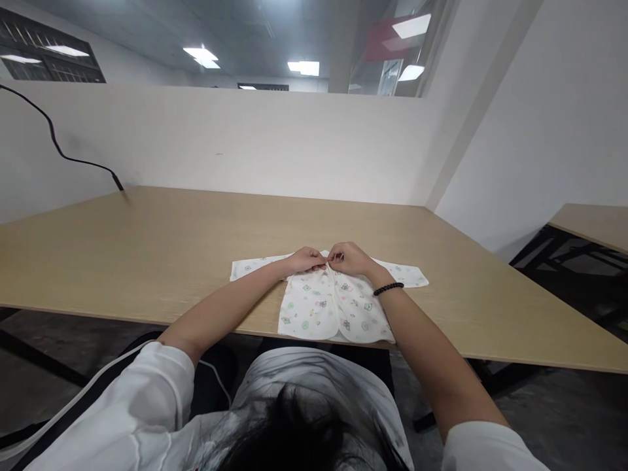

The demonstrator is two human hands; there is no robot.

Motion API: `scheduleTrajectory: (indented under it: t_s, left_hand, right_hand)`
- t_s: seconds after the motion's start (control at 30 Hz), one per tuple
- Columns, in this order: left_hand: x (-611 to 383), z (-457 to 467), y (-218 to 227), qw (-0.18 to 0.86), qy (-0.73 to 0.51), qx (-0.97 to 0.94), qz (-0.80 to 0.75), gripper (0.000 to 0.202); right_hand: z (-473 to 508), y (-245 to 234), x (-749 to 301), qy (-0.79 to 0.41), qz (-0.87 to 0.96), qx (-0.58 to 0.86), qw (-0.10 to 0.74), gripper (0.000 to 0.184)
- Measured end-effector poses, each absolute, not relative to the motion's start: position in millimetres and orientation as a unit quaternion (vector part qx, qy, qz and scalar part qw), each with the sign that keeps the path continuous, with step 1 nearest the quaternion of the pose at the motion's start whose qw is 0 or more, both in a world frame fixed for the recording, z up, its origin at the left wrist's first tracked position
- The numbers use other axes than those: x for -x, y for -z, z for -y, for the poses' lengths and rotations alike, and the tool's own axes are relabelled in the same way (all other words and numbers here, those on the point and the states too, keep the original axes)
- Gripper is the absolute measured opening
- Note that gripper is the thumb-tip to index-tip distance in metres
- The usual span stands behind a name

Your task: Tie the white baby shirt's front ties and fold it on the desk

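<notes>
White sleeves (147, 392) of the person's top sit closest, and two bare arms reach out from them over the table edge. A black bead bracelet (388, 288) circles the right wrist. Both hands meet at 12 o'clock, right at the neck of a small white baby shirt (333, 307). The left hand (304, 260) and the right hand (349, 258) are curled, and the fingers (324, 261) look pinched shut on the thin cloth at the neck, though the hands hide just how much they hold. The shirt lies flat on the table with its front facing up. Its two front halves meet in a line down the middle, and their bottom edges curve round. Its short sleeves stick out toward 9 and 3 o'clock from the neck, flat and not folded in. So the shirt is spread out, but neither the sleeves nor the body have any folds yet. The cloth looks soft and thin, with tiny green and pink shapes printed on it. Under it is a smooth, pale wood tabletop (147, 242). Far off at 11 o'clock, a black cable (59, 144) droops to the back of the table. At 2 o'clock sits the corner of another table (593, 222). A white wall (220, 137) rises behind, and ceiling lights (201, 55) glow above it.
</notes>
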State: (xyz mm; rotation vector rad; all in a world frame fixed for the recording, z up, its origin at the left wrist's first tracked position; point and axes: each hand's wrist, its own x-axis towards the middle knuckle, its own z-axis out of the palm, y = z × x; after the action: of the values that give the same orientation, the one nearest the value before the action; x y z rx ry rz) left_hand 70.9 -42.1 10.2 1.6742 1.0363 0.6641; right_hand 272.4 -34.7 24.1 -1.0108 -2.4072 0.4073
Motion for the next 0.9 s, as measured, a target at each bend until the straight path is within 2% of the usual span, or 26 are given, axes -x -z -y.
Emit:
scheduleTrajectory:
  t_s: [0.13, 0.43, 0.8, 0.9]
  left_hand:
    - [-69.1, 41.0, -9.7, 0.495, -0.268, -0.702, -0.435, 0.035]
    - [-67.4, 35.7, -4.1, 0.471, -0.274, -0.719, -0.431, 0.016]
    - [-71.6, 39.8, -10.3, 0.416, -0.258, -0.733, -0.473, 0.006]
    - [-70.3, 42.0, -10.5, 0.414, -0.273, -0.736, -0.46, 0.012]
  right_hand:
    - [35.3, -24.0, -271.1, -0.141, 0.887, 0.366, 0.243, 0.014]
    - [32.5, -21.0, -268.5, -0.156, 0.89, 0.362, 0.228, 0.008]
    - [33.6, -25.2, -276.2, -0.297, 0.865, 0.352, 0.197, 0.014]
    - [31.0, -24.1, -279.0, -0.315, 0.861, 0.348, 0.195, 0.021]
